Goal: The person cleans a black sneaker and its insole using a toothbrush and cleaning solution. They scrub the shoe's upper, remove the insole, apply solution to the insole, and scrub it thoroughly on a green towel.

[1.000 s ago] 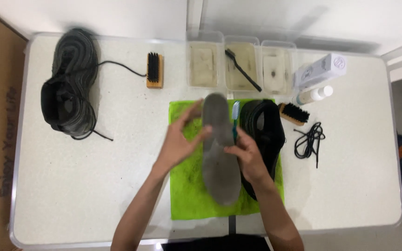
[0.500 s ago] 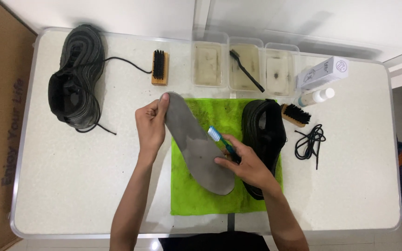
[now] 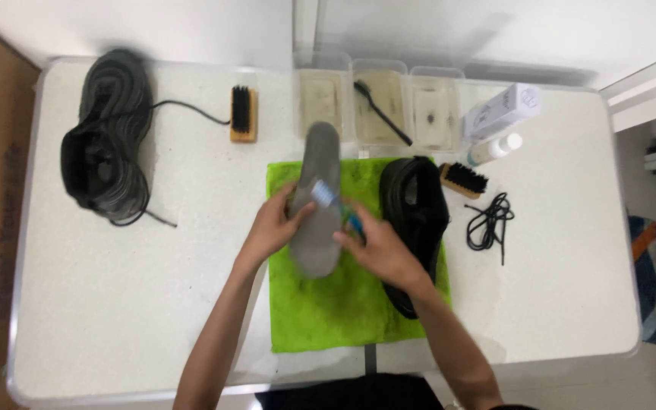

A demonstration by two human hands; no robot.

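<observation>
A white table (image 3: 115,304) fills the view; at its centre lies a green cloth (image 3: 343,304), and over the cloth's ten o'clock corner the grey insole (image 3: 318,199) is held up, its long axis running from twelve to six; a black shoe (image 3: 411,220) lies at the cloth's three o'clock edge. The left hand (image 3: 271,226) curls its fingers around the insole's nine o'clock edge, thumb on top; the right hand (image 3: 377,247) pinches a blue toothbrush (image 3: 335,205), its white head touching the insole's face. The insole looks light, thin and floppy, so gripping mid-length at the edges, as here, seems soundest.
</observation>
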